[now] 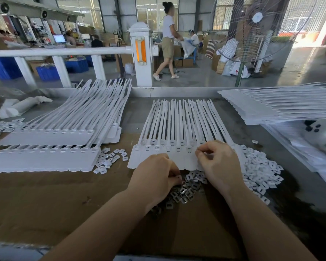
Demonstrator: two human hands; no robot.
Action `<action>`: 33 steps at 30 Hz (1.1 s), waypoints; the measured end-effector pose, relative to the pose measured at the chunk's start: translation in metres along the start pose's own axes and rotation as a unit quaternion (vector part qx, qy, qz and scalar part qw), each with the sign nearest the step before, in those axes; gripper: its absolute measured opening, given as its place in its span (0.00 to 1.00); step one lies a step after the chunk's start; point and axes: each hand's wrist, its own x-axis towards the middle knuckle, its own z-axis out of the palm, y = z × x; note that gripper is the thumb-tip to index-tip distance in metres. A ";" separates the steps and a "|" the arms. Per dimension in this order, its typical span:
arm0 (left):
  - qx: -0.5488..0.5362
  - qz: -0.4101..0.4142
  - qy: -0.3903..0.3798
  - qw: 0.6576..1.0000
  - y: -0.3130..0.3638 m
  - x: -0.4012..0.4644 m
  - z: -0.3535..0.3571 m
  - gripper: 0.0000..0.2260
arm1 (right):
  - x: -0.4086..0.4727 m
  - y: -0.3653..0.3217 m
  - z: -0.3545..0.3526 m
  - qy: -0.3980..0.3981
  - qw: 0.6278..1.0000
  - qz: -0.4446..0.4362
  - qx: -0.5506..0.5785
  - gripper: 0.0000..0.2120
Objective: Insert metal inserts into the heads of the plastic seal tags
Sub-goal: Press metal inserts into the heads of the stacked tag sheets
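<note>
the strip of white plastic seal tags (169,147) lies at the centre of the cardboard-covered worktable (45,194), heads toward the near edge and tails fanned toward the far edge. the right hand (217,162) rests on the right end of this strip, thumb and forefinger pinched together over one tag head; what lies between the fingertips is too small to tell. the left hand (156,178) is lowered, fingers curled, into the pile of metal inserts (186,189) lying just near of the strip; the fingertips are among the inserts, and which one they grip cannot be told. a heap of small white plastic caps (260,172) lies to the right of the right hand. two more tag strips (51,147) lie to the left, with a few caps scattered beside them. a stack of tag strips (271,108) sits far right. a standing fan (256,29) is beyond the table.
</note>
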 end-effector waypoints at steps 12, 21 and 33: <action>-0.039 -0.002 0.013 0.999 0.000 0.003 -0.001 0.08 | 0.000 0.001 0.000 -0.004 1.000 0.001 -0.002 0.02; -0.650 -0.209 -0.058 0.729 0.002 0.005 -0.023 0.07 | 0.000 0.000 0.000 0.002 1.000 -0.003 -0.008 0.02; -0.711 -0.226 -0.067 0.663 0.008 0.006 -0.025 0.09 | 0.001 0.001 0.001 -0.001 1.000 -0.008 -0.021 0.02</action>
